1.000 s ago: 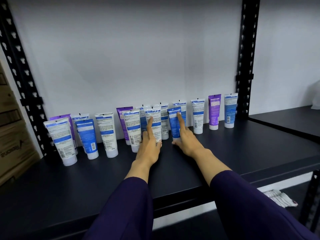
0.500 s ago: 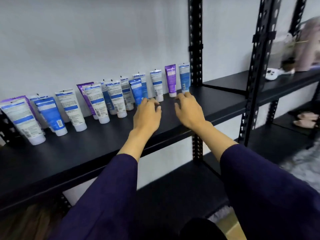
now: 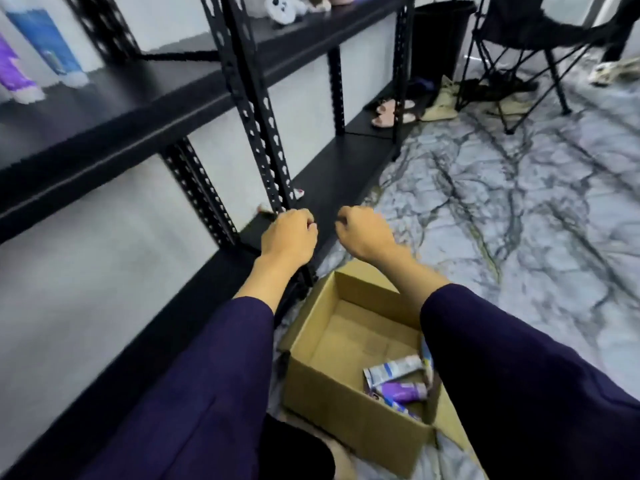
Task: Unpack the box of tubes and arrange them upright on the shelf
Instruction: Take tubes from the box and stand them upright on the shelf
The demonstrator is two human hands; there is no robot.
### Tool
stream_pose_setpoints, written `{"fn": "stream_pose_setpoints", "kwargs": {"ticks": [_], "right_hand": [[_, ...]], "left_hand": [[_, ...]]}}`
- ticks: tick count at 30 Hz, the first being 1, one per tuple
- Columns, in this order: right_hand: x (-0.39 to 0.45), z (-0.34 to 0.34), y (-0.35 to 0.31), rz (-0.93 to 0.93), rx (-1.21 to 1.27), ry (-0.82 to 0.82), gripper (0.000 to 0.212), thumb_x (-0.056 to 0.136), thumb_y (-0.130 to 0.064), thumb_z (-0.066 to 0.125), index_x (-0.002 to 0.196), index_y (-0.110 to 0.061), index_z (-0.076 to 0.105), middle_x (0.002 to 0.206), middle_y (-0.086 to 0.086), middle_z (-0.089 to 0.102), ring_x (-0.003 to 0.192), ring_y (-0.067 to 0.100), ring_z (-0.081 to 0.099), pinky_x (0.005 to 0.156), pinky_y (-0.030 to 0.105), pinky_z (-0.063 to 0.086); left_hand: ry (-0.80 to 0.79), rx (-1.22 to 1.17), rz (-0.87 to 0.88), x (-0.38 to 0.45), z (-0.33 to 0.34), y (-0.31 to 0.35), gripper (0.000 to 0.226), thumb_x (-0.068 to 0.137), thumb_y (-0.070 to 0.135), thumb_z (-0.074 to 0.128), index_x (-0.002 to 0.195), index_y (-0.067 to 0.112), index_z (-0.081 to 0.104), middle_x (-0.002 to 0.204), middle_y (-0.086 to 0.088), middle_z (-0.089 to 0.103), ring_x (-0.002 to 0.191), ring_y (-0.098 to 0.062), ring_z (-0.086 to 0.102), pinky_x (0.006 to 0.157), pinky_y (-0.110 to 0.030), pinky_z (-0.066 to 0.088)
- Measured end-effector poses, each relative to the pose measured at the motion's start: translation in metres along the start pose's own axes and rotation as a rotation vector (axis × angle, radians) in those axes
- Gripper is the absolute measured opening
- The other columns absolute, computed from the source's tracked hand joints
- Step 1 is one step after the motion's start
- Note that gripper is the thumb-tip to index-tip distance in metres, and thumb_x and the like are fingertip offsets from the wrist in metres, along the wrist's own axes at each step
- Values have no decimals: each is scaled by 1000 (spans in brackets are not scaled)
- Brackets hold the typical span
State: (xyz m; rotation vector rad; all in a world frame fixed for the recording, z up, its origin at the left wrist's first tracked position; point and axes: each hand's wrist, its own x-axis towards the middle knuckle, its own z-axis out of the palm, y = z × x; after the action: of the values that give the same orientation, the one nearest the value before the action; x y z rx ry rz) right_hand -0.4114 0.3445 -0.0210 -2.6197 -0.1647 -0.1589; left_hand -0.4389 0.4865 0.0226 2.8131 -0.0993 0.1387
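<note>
Below your forearms, the cardboard box (image 3: 325, 344) is sitting open on the marbled floor (image 3: 519, 216), just beside the foot of the black shelving unit (image 3: 256, 109). Down in its near right corner a few tubes are lying flat: a white and blue tube (image 3: 393, 368) and a purple tube (image 3: 403, 391) are showing, and your right sleeve (image 3: 519, 375) is covering part of the pile. You are holding your left hand (image 3: 289, 237) and your right hand (image 3: 363, 232) side by side above the far end of the box, near each other but not touching, each with its fingers curled inward and gripping nothing. On the upper shelf (image 3: 114, 98), at the far left edge of the view, a purple standing tube (image 3: 12, 72) and a blue standing tube (image 3: 46, 43) are showing, both blurred. Farther off, a folding chair (image 3: 526, 36) is standing on the floor, and some sandals (image 3: 389, 114) are resting on a low shelf.
</note>
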Motion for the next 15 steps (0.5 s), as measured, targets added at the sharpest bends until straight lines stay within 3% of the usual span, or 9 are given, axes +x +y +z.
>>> {"fn": "stream_pose_setpoints", "kwargs": {"ticks": [5,8,13,15], "right_hand": [[-30,75,98,183,4,-178,34,96,-25,44,122,-9,57,122,19,60,113,36,56,88,40,45],[-56,118,142,256,11,-254,33,96,-25,44,123,-10,56,123,16,59,111,36,56,87,39,46],[-95,185,197,401,-11,-364,32,95,-25,44,121,-10,55,121,14,58,110,34,56,87,42,48],[-108,210,211,483,-19,-390,40,95,-24,48,131,-8,48,132,16,52,119,34,51,95,44,45]], "left_hand": [[-284,-43,-34,7,133,12,26,98,28,45,116,20,63,119,-6,62,107,-30,58,78,-35,47],[-420,-104,-53,1,208,4,27,97,23,49,119,16,63,123,-8,62,113,-29,56,88,-33,45],[-649,-167,-92,-25,315,-24,28,96,24,51,120,19,62,119,-8,65,110,-29,58,94,-36,47],[-727,-199,-94,-39,343,-33,30,96,24,53,125,21,59,121,-6,64,111,-27,59,94,-36,48]]}}
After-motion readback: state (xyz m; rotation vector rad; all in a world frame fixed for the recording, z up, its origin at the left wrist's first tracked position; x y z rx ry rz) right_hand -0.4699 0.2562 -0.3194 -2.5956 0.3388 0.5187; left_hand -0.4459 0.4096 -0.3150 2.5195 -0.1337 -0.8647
